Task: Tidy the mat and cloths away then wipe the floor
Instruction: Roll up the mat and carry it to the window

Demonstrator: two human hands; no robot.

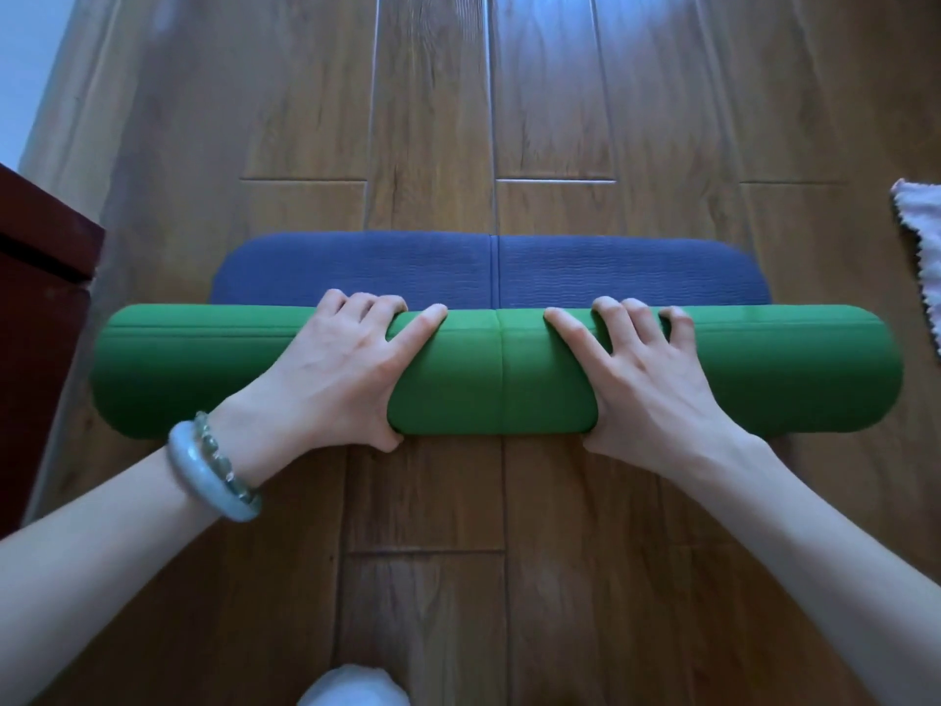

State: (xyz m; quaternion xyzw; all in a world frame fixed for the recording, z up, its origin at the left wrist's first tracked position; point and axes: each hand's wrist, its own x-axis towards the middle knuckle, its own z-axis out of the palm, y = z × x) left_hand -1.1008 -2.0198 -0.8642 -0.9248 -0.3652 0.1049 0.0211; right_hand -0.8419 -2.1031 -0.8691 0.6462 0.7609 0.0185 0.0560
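A mat lies across the wooden floor [433, 119], mostly wound into a thick green roll [494, 369]. A short blue strip of the mat [458, 270] still lies flat beyond the roll. My left hand [331, 369] grips the roll left of its middle, fingers over the top and thumb at the near underside. My right hand [646, 374] grips it right of the middle in the same way. A pale cloth [921, 242] with a scalloped edge lies on the floor at the right frame edge, partly cut off.
A dark red-brown piece of furniture [40, 308] stands at the left, close to the roll's left end. A pale wall [25, 58] shows at the far left. Something white [351, 687] sits at the bottom edge. Bare floorboards stretch beyond the mat.
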